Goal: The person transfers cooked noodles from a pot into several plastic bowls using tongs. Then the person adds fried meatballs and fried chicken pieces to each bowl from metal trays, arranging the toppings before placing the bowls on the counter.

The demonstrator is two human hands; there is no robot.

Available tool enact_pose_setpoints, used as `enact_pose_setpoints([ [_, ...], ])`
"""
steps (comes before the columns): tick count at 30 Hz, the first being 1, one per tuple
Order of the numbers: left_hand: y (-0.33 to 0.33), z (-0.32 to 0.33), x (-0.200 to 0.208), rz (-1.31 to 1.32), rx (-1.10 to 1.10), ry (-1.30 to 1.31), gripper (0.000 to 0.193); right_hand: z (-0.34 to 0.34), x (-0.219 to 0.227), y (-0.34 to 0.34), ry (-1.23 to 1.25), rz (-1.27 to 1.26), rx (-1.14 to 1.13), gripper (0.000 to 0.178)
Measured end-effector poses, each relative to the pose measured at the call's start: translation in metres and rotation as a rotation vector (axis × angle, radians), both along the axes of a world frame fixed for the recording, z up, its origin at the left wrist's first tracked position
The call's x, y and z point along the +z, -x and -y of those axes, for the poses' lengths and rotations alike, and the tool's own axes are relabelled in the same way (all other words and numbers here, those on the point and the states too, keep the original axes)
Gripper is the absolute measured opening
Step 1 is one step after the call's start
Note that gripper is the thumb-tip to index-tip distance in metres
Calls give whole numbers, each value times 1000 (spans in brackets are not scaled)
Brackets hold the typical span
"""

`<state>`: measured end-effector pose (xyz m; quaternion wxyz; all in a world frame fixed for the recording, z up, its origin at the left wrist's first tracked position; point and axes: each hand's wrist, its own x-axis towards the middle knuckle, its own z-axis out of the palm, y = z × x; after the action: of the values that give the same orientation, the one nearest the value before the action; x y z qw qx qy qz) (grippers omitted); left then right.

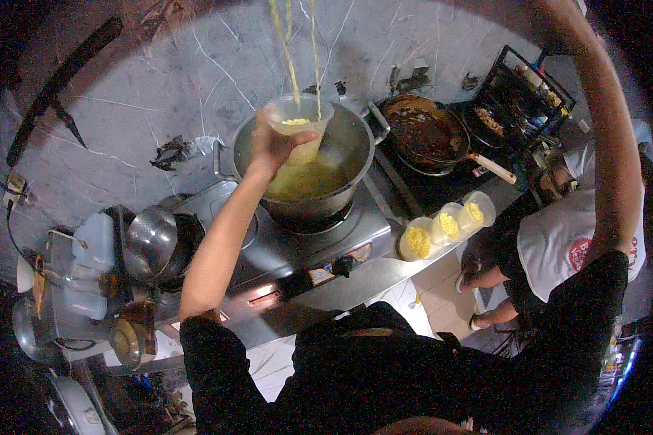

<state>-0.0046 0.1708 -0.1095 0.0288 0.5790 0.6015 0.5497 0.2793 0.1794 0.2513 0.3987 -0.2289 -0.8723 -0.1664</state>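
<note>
My left hand (274, 148) is wrapped round a clear plastic cup (313, 148), holding it over a large metal pot (360, 163). Pale yellow food lies inside the cup. Long yellow strands that look like noodles (292, 69) hang from above the picture's top edge down into the cup. Yellowish broth (297, 187) shows in the pot below. My right arm (617, 145) is raised high on the right and runs out at the top, so its hand is hidden from view.
Several clear cups of yellow food (418, 243) line the counter's right edge. A pan with brown residue (421, 134) sits on the back burner, its handle (495, 168) sticking out. A ladle-like metal bowl (152, 243) lies left. Another person (559, 232) is at the right.
</note>
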Motion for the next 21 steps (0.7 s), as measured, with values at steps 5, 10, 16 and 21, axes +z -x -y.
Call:
enact_pose_setpoints([
  [5, -2, 11, 19, 918, -297, -28, 66, -13, -55, 12, 90, 261, -194, 24],
  [10, -21, 39, 49, 415, -108, 9, 74, -23, -83, 42, -18, 744, -288, 24],
  [16, -36, 61, 54, 684, -214, -101, 90, 12, -39, 46, -140, 749, -146, 24],
  [21, -37, 60, 53, 520, -192, -139, 93, -1, -52, 55, -210, 864, -349, 21],
])
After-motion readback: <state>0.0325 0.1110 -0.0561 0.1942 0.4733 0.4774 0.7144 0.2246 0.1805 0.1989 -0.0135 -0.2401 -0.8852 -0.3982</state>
